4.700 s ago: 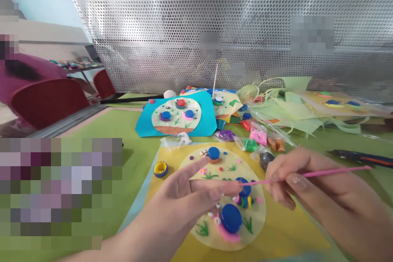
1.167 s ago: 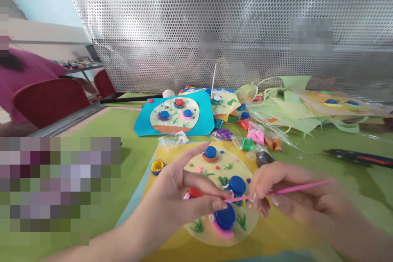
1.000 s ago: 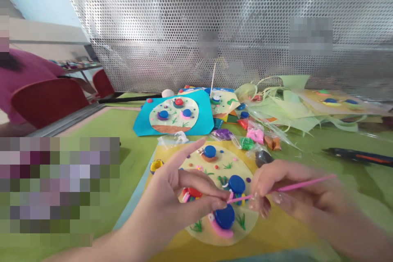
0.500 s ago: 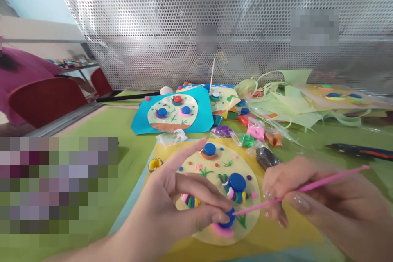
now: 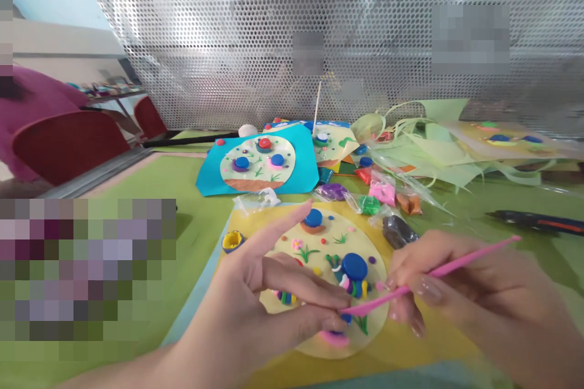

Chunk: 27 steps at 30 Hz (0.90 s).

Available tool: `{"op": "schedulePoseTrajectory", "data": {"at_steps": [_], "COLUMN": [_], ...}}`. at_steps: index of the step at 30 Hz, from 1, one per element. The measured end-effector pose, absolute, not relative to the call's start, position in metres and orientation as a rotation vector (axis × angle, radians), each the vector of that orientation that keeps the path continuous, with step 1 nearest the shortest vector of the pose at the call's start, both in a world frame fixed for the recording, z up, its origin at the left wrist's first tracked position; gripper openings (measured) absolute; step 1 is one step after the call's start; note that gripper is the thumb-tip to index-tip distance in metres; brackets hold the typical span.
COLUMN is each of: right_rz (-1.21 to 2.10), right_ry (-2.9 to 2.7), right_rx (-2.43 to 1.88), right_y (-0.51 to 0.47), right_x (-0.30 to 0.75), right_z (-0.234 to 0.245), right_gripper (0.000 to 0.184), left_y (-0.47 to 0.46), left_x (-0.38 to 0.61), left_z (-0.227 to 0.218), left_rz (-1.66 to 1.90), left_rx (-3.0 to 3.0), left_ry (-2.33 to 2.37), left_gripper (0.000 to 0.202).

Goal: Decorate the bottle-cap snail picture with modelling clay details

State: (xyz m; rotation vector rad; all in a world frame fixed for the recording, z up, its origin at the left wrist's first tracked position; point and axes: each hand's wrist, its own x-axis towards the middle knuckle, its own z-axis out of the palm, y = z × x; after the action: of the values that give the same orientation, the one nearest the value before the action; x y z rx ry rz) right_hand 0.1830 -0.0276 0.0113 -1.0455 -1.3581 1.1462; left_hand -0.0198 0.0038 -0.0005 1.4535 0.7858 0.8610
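Slanting up from lower centre to the frame's right, the stick (image 5: 463, 262), slim and pink, is pinched by the right hand (image 5: 469, 295); its tip meets the left hand (image 5: 264, 295), thumb and finger pressed together.

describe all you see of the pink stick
The thin pink plastic-looking stick slants up to the right, with a slight knob at its upper end. The right hand grips it midway, hiding part. Its tapered lower end, above the cream paper oval, reaches the left hand; contact there is unclear.
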Motion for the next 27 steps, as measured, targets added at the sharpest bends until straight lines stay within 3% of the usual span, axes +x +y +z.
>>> {"op": "schedulePoseTrajectory", "data": {"at_steps": [7,11,17,27], "right_rz": [1.109,1.216,1.445,1.611], "right_ry": [-1.335,-1.278,-1.241,-1.143], "right_rx": [-1.116,-1.110,-1.017,-0.934], "right_y": [-0.027,-0.027,-0.021,-0.017], "right_x": [0.176,0.176,0.181,0.181], "right_z": [0.013,0.012,0.007,0.005], "right_gripper": [0.018,0.021,0.017,0.019], "left_y": [0.002,0.003,-0.001,0.004], "left_x": [-0.018,-0.019,-0.014,-0.019], "left_z": [0.002,0.003,0.007,0.003], "left_rz": [0.838,0.731,0.772,0.560], "left_rx": [1.373,1.315,1.121,1.104], "left_ry": [0.930,0.910,0.935,0.846], "left_gripper": [0.082,0.085,0.072,0.092]}}
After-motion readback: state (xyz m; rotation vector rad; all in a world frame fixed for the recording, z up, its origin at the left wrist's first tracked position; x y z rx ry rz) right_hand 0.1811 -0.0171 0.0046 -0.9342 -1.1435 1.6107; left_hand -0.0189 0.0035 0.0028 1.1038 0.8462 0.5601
